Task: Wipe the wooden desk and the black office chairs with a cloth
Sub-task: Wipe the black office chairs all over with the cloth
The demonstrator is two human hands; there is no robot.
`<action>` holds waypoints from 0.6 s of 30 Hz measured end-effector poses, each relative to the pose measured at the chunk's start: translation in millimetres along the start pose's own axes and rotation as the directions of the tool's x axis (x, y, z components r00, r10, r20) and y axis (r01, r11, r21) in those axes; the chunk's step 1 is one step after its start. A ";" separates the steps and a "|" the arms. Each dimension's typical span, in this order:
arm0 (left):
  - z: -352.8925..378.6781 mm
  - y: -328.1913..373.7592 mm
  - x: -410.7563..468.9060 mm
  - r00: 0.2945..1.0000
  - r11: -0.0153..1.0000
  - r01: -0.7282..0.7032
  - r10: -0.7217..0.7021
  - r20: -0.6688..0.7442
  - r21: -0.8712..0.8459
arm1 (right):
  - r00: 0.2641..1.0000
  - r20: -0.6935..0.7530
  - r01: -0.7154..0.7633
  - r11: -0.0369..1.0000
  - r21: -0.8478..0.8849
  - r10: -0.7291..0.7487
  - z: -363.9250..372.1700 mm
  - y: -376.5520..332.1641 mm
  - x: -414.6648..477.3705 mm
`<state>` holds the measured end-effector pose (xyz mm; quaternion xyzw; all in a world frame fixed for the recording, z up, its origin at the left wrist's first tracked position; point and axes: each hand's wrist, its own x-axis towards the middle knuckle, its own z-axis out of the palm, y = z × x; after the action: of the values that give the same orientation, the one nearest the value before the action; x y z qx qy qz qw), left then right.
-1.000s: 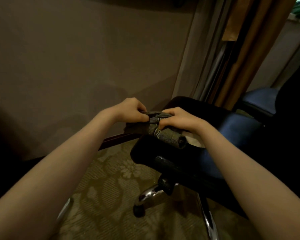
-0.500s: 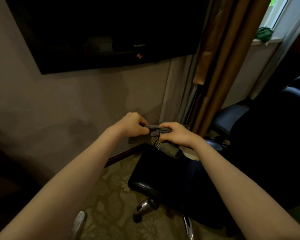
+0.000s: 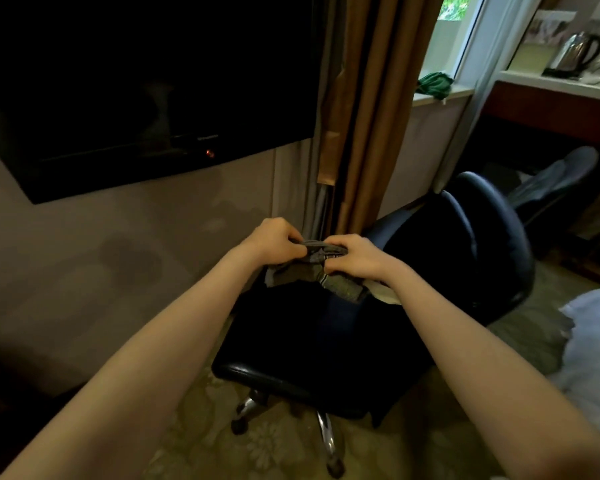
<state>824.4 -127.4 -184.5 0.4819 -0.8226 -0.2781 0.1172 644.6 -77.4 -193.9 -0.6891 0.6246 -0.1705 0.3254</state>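
Observation:
Both my hands hold a grey cloth (image 3: pixel 309 275) in the air above the seat of a black office chair (image 3: pixel 326 344). My left hand (image 3: pixel 274 244) grips the cloth's left end with curled fingers. Its right end is pinched by my right hand (image 3: pixel 354 258), and the rest of the cloth hangs below in folds. The chair's backrest (image 3: pixel 478 244) rises to the right. A second black chair (image 3: pixel 555 181) stands further back, in front of the wooden desk (image 3: pixel 548 102) at the upper right.
A dark wall-mounted TV (image 3: pixel 146 88) fills the upper left. Brown curtains (image 3: pixel 364 109) hang behind the chair. A kettle (image 3: pixel 575 50) stands on the desk, and a green cloth (image 3: pixel 433 84) lies on the windowsill. White bedding (image 3: pixel 596 344) lies at the right. The chair's chrome base (image 3: pixel 323 431) stands on patterned carpet.
The view has lifted and swung right, bringing the TV, window, desk and second chair into sight. Both hands still hold the cloth together over the chair seat.

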 end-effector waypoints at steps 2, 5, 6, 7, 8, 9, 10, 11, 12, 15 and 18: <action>7.0 15.8 -2.9 1.000 1.000 0.009 -0.010 -0.008 -0.018 | 1.000 0.004 0.016 0.999 -0.048 -0.016 -9.9 6.5 -12.0; 20.1 34.8 -3.1 1.000 0.999 0.009 -0.009 0.002 -0.049 | 0.999 0.002 0.042 0.993 -0.113 -0.042 -21.1 21.8 -27.0; 25.7 41.8 -2.2 1.000 0.998 0.004 -0.003 0.007 -0.059 | 0.999 -0.002 0.042 0.991 -0.123 -0.043 -25.5 28.6 -32.4; 31.6 48.1 -0.5 1.000 0.998 0.001 0.000 0.016 -0.068 | 0.999 -0.003 0.037 0.991 -0.130 -0.037 -29.6 35.2 -37.7; 37.6 54.3 1.6 1.000 0.997 -0.006 0.008 0.026 -0.071 | 1.000 -0.001 0.023 0.991 -0.135 -0.023 -33.5 41.2 -43.1; 43.5 59.7 4.3 0.999 0.997 -0.015 0.018 0.038 -0.071 | 1.000 0.001 0.007 0.990 -0.143 -0.007 -36.8 46.7 -49.0; 48.8 65.2 6.7 0.998 0.997 -0.027 0.030 0.048 -0.069 | 1.000 -0.004 -0.005 0.988 -0.152 0.005 -40.0 51.4 -54.8; 52.7 70.5 9.2 0.998 0.997 -0.037 0.041 0.054 -0.068 | 1.000 -0.019 -0.013 0.986 -0.163 0.010 -43.2 55.3 -60.0; 55.5 76.6 10.9 0.997 0.996 -0.051 0.055 0.057 -0.069 | 0.999 -0.042 -0.018 0.984 -0.175 0.011 -46.9 58.1 -65.5; 60.8 92.3 14.8 0.991 0.990 -0.107 0.113 0.072 -0.087 | 0.992 -0.122 -0.062 0.980 -0.187 0.040 -57.4 63.6 -79.7; 58.7 107.2 18.9 0.983 0.983 -0.154 0.163 0.089 -0.098 | 0.980 -0.190 -0.099 0.973 -0.209 0.058 -67.0 68.4 -90.8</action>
<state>709.8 -82.6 -172.8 0.3949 -0.8498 -0.3277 0.1207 535.7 -5.4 -174.6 -0.6767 0.6936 -0.1507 0.1959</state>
